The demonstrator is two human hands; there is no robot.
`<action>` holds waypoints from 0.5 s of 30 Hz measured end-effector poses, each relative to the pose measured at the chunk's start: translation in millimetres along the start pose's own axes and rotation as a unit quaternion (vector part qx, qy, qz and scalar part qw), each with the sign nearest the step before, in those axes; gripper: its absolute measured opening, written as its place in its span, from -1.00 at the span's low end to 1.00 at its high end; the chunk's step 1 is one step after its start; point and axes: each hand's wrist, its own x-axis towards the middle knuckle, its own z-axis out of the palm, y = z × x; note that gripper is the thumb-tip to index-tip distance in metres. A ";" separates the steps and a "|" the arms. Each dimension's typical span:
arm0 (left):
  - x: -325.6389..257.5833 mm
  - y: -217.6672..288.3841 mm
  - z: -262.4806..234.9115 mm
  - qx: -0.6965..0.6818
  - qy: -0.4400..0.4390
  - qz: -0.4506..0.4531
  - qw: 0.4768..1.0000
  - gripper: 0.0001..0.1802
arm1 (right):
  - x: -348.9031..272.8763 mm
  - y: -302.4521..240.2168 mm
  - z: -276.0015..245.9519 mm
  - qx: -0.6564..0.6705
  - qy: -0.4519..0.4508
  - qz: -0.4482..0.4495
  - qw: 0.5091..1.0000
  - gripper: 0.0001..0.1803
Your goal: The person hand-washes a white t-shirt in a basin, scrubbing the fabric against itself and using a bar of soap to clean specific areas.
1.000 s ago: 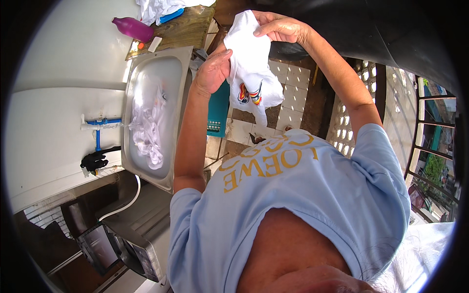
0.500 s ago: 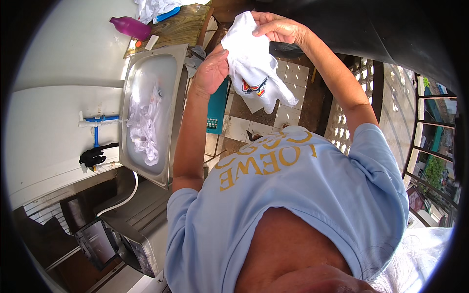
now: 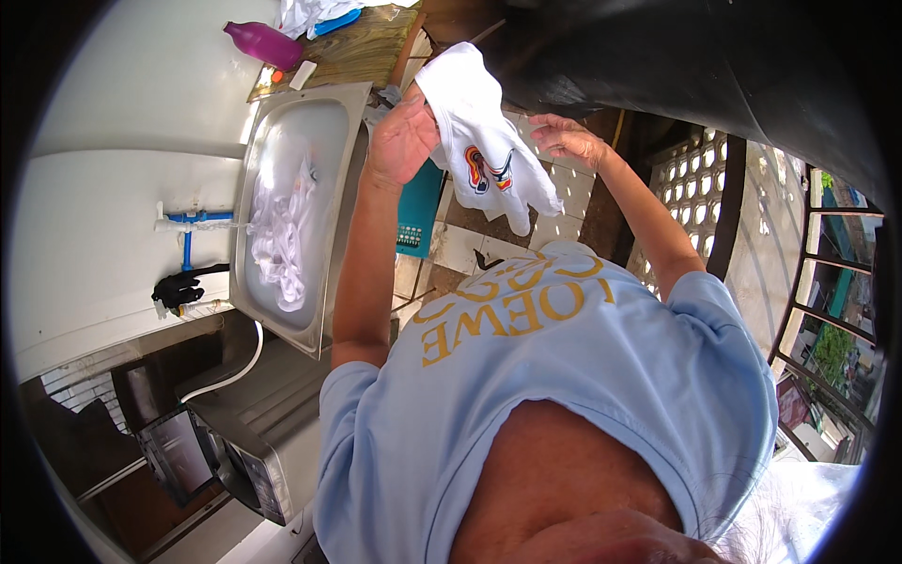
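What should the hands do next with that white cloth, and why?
Probably the right hand should take hold of the white cloth again. Only the left hand has a grip on it, up by its top edge, so the cloth with its colourful print hangs loose and crumpled. The right hand is open just beside it, touching nothing. Two hands could spread it flat.

Light-blue short-sleeved T-shirt with yellow lettering, bare forearms.

Home laundry corner; steel sink of soaking clothes.
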 end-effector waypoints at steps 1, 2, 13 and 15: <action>-2.4 1.4 -2.7 0.004 0.001 0.009 1.000 -0.37 | 0.4 10.8 4.3 -0.037 0.004 0.012 0.999 -0.15; -4.4 2.5 -3.5 0.007 0.001 0.018 1.000 -0.35 | 1.4 23.1 7.5 -0.075 0.010 0.023 0.997 -0.12; 9.1 150.7 66.4 0.094 -0.152 0.250 0.952 -0.36 | 71.9 73.5 49.0 -0.265 -0.052 -0.081 0.960 0.16; -25.8 184.5 76.7 0.153 -0.103 0.291 0.939 -0.38 | 79.1 31.9 105.4 -0.052 -0.129 -0.001 0.990 0.00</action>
